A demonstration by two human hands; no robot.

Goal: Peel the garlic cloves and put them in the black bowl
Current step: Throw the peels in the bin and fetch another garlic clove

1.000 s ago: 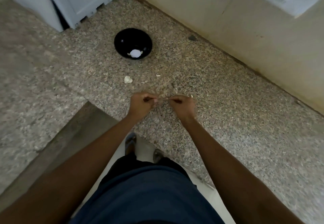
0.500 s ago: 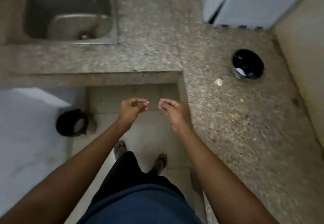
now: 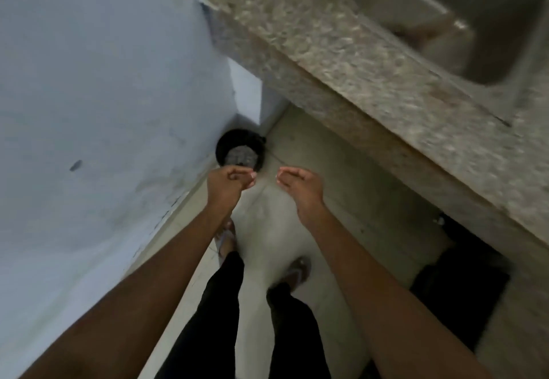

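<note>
From the head view, a speckled granite counter (image 3: pixel 371 61) runs across the upper right, with a steel sink (image 3: pixel 463 22) sunk into it near its far edge. A pale blue wall (image 3: pixel 104 96) fills the left. On the tiled floor (image 3: pixel 326 176), in the corner where the wall meets the base of the counter, stands a black bin (image 3: pixel 237 153) with something grey inside it (too blurred to say what). A dark shape (image 3: pixel 463 271) sits in the shadow under the counter's front edge at the right. Below, two feet in sandals (image 3: pixel 297 271) and dark trousers (image 3: pixel 225 304) show.

Both bare arms reach forward over the floor, clear of the counter. The left hand (image 3: pixel 227 184) is just in front of the bin's rim, fingers curled in against the thumb; whether they pinch anything cannot be told, for the tips are blurred. The right hand (image 3: pixel 300 187) hangs beside it, a gap between them, fingers loosely bent and holding nothing visible.

Neither the garlic cloves nor the black bowl appear in this view.
</note>
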